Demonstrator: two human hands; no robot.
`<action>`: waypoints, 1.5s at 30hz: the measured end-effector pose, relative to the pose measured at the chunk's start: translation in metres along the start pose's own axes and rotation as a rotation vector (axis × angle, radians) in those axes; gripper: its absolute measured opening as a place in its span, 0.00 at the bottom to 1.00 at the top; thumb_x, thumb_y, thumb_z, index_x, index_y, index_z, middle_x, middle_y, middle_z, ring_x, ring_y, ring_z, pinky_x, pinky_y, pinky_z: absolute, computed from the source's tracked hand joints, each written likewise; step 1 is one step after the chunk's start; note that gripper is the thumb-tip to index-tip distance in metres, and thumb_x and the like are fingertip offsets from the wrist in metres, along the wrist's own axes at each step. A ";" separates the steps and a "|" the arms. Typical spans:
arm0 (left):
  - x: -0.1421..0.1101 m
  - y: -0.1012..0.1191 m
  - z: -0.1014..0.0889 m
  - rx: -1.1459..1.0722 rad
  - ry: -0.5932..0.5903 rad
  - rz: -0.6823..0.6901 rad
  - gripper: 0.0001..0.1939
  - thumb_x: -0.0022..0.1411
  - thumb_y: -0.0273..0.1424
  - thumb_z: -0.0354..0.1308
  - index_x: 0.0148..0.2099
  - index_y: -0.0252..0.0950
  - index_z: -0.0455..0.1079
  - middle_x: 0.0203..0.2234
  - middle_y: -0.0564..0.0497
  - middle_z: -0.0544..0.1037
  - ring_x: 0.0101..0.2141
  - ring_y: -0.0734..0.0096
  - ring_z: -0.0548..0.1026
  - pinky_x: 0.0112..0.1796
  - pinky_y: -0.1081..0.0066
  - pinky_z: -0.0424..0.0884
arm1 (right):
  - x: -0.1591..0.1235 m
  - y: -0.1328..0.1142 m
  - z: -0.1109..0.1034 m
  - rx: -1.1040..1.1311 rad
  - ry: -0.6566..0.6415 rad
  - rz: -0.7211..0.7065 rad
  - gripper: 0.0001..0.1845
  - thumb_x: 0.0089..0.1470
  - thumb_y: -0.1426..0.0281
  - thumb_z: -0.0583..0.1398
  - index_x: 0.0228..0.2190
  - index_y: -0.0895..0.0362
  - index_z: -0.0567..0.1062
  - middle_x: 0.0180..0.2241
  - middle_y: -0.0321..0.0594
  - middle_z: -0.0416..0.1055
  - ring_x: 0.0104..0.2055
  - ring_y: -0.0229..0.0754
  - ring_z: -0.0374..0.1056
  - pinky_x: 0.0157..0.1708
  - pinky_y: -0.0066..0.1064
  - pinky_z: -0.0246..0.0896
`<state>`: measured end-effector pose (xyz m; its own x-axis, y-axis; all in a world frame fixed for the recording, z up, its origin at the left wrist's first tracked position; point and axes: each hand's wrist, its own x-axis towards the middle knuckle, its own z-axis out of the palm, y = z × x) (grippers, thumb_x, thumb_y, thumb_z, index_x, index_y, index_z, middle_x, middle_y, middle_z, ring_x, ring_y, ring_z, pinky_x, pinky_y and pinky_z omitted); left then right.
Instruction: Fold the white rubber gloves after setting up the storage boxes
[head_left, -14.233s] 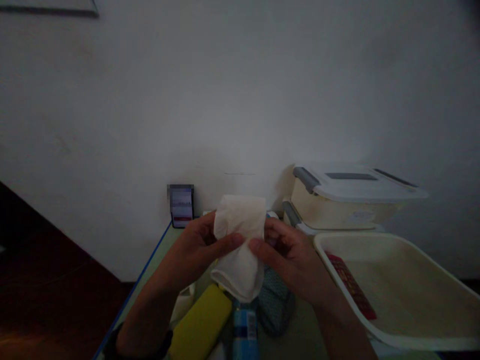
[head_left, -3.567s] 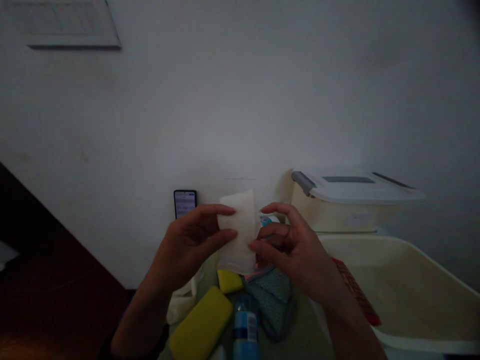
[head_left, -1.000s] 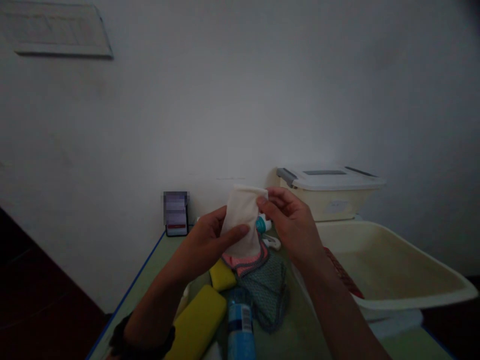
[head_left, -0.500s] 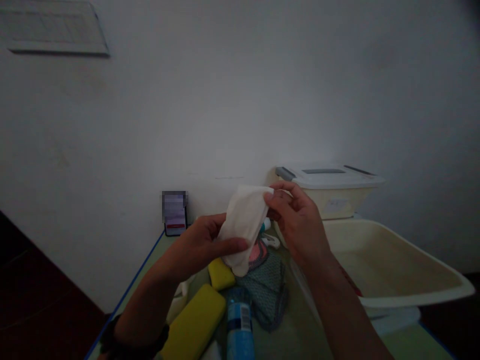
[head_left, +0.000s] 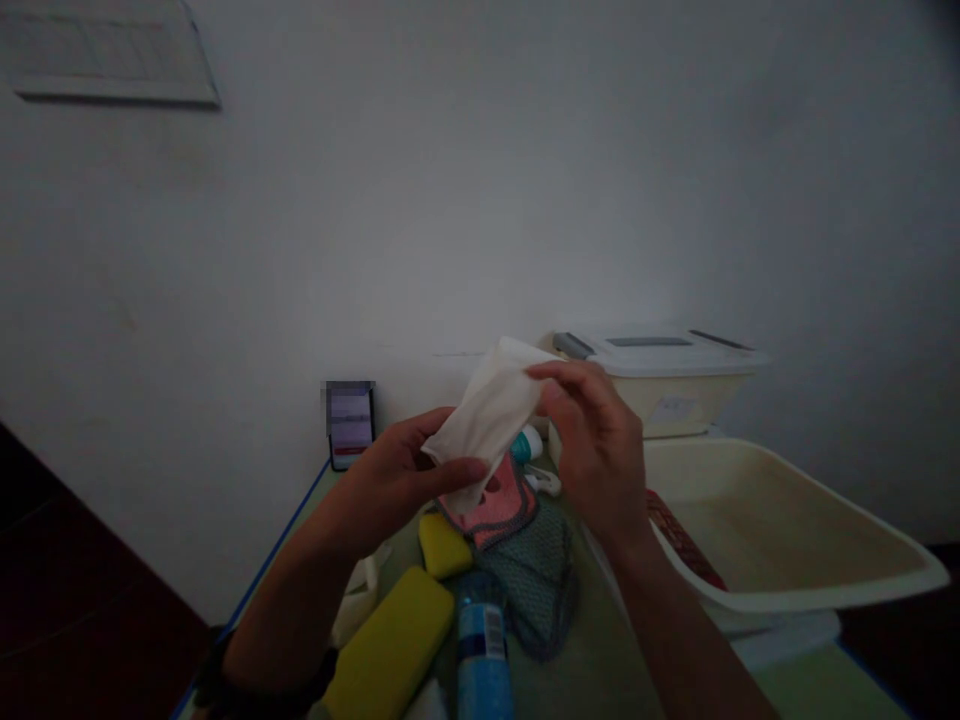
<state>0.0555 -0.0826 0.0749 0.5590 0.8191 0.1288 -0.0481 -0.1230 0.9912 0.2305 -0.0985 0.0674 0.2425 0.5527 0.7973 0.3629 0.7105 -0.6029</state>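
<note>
White cloth (head_left: 491, 400) (tissue, perhaps) partly hides the gripping left hand (head_left: 401, 475).

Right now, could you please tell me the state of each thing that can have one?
Left hand: grip closed on the white cloth, near its lower end.
Right hand: grip closed on its upper end.
White cloth: creased, held slanting.
Phone: upright, screen lit.
Storage box: lid on.
Basin: uncovered, red object inside.
Blue bottle: whether closed, I cannot tell.
</note>
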 end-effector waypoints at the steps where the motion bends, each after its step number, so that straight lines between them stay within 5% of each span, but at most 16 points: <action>1: 0.000 0.000 0.000 0.002 0.015 0.005 0.19 0.52 0.31 0.67 0.47 0.33 0.72 0.29 0.50 0.79 0.28 0.69 0.76 0.30 0.72 0.71 | -0.001 0.000 0.002 0.008 0.008 0.022 0.04 0.56 0.68 0.59 0.35 0.53 0.73 0.36 0.38 0.68 0.36 0.40 0.65 0.37 0.33 0.63; 9: 0.002 -0.002 0.002 -0.028 -0.054 0.062 0.20 0.51 0.30 0.68 0.47 0.34 0.73 0.33 0.51 0.78 0.31 0.72 0.74 0.32 0.75 0.69 | -0.005 0.005 0.008 0.255 -0.037 0.278 0.14 0.50 0.68 0.63 0.37 0.49 0.65 0.39 0.37 0.70 0.38 0.41 0.69 0.35 0.33 0.69; 13: 0.003 -0.007 0.002 -0.085 -0.070 0.076 0.17 0.60 0.39 0.59 0.46 0.32 0.73 0.30 0.49 0.78 0.28 0.72 0.73 0.32 0.72 0.69 | -0.004 0.003 0.007 0.266 -0.040 0.275 0.14 0.50 0.69 0.64 0.37 0.49 0.66 0.40 0.37 0.70 0.39 0.42 0.69 0.36 0.34 0.68; 22: 0.003 -0.007 -0.003 -0.024 -0.079 0.072 0.20 0.54 0.26 0.66 0.50 0.36 0.71 0.40 0.49 0.78 0.37 0.68 0.74 0.39 0.71 0.69 | -0.003 -0.005 0.005 0.265 0.002 0.278 0.06 0.54 0.66 0.61 0.36 0.50 0.71 0.28 0.34 0.70 0.27 0.37 0.65 0.26 0.28 0.63; 29: 0.004 -0.011 0.000 -0.221 -0.097 0.065 0.17 0.60 0.41 0.60 0.46 0.35 0.76 0.32 0.49 0.79 0.28 0.75 0.72 0.30 0.77 0.68 | -0.004 0.000 0.007 0.265 -0.006 0.272 0.11 0.51 0.66 0.63 0.38 0.49 0.71 0.37 0.38 0.73 0.35 0.41 0.69 0.31 0.32 0.67; 34: 0.003 -0.015 -0.002 -0.323 -0.137 -0.001 0.11 0.61 0.32 0.60 0.45 0.37 0.77 0.32 0.50 0.79 0.30 0.75 0.74 0.33 0.77 0.70 | -0.004 0.005 0.006 0.252 -0.026 0.250 0.11 0.53 0.67 0.62 0.40 0.48 0.72 0.43 0.39 0.71 0.39 0.41 0.68 0.34 0.32 0.66; 45: 0.002 -0.009 0.000 -0.272 -0.367 0.030 0.29 0.53 0.17 0.64 0.56 0.38 0.67 0.40 0.48 0.80 0.40 0.69 0.78 0.41 0.73 0.72 | -0.004 0.005 0.005 0.164 -0.078 0.277 0.10 0.53 0.66 0.62 0.39 0.49 0.75 0.44 0.40 0.71 0.36 0.40 0.66 0.33 0.32 0.65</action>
<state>0.0572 -0.0805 0.0664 0.8081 0.5585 0.1872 -0.2568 0.0482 0.9653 0.2272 -0.0952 0.0611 0.2396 0.7621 0.6015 0.1411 0.5856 -0.7982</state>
